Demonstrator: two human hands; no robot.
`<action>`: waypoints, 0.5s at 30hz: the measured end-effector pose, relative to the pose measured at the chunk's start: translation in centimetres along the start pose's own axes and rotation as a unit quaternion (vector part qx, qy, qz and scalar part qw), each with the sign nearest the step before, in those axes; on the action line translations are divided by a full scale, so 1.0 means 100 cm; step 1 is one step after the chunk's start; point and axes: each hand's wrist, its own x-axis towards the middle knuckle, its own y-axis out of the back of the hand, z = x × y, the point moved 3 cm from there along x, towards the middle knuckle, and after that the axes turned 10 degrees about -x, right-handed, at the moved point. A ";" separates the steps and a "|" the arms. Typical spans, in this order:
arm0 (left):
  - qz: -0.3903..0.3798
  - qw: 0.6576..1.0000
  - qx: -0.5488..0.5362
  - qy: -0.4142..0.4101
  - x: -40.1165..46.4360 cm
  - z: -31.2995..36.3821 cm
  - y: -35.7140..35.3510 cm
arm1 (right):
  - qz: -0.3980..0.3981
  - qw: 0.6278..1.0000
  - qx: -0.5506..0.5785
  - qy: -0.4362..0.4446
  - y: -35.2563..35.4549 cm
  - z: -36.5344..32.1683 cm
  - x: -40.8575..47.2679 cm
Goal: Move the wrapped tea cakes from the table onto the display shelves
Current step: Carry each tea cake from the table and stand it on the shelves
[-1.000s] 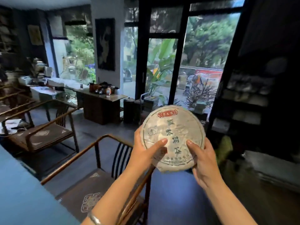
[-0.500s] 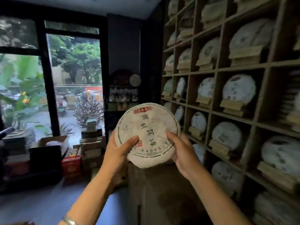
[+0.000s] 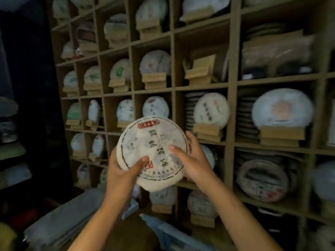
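A round tea cake (image 3: 154, 147) in white paper with a red label and dark characters is held upright in front of me, face toward the camera. My left hand (image 3: 123, 171) grips its lower left edge, thumb on the face. My right hand (image 3: 192, 160) holds its right edge, thumb on the face. Behind it rise the wooden display shelves (image 3: 232, 84), a grid of cubbies. Most cubbies hold a wrapped cake on a small wooden stand. One cubby holds an empty stand (image 3: 199, 71) above and right of the cake.
Stacks of cakes lie flat behind the stands at the right (image 3: 246, 120). Flat grey and blue packages (image 3: 59, 223) lie below my arms. A dark wall and other shelves (image 3: 10, 151) are at the left.
The view has swung right from the window and chairs to face the shelves close up. Both hands keep the same cake, now in front of the cubbies.
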 end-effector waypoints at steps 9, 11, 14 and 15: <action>-0.138 0.975 -0.125 0.119 0.006 -0.045 -0.068 | 0.116 0.989 0.091 -0.013 0.074 0.013 -0.040; -0.161 0.964 -0.154 0.145 0.005 -0.052 -0.084 | 0.118 0.989 0.093 -0.015 0.089 0.011 -0.045; -0.200 0.951 -0.165 0.171 0.008 -0.055 -0.105 | 0.129 0.986 0.107 0.015 0.109 0.007 -0.045; -0.217 0.946 -0.166 0.176 0.010 -0.055 -0.113 | 0.142 0.983 0.115 0.027 0.115 0.006 -0.043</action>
